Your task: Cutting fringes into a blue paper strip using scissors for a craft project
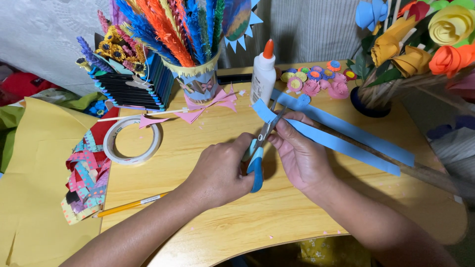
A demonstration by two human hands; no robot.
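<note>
One long blue paper strip point(341, 136) — flat, scissors point(260, 146) at its end

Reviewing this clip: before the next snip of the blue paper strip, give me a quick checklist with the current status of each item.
1. Scissors gripped by the left hand: ok.
2. Blades meet the blue paper strip at its near end: ok.
3. Right hand holds the strip beside the blades: ok.
4. Right hand's fingers clear of the cutting edge: cannot tell, they sit very close.
5. Glue bottle upright, cap on, behind the cut: ok.
6. Tape roll and pencil lie apart from both hands: ok.
</note>
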